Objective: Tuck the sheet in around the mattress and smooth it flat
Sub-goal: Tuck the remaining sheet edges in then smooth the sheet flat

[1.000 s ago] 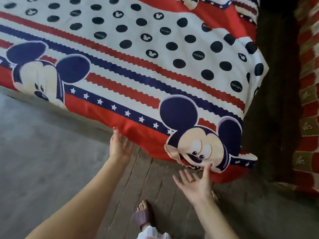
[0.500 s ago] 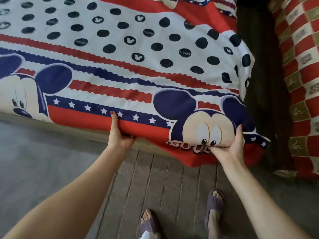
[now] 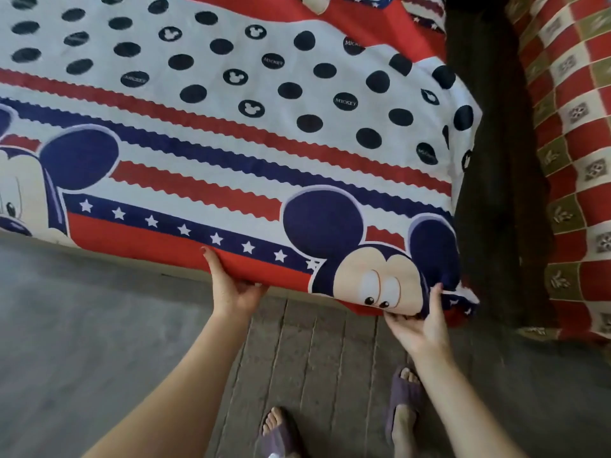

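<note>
A cartoon-mouse sheet in red, white and navy, with dots, stripes and stars, covers the mattress; the mattress itself is hidden under it. My left hand grips the red near edge, thumb on top and fingers curled underneath. My right hand holds the sheet at the near right corner, by the cartoon face; its thumb lies on the fabric and its fingers curl under the hem. A red flap of sheet sticks out at that corner.
A pale strip of bed base shows under the sheet at left. The grey floor and worn planks lie below, with my sandalled feet near the bed. A dark gap separates the bed from a red checked cloth at right.
Both hands went from open and reaching, one second ago, to gripping the sheet's near edge. The hanging red hem has been drawn up and under along the near side.
</note>
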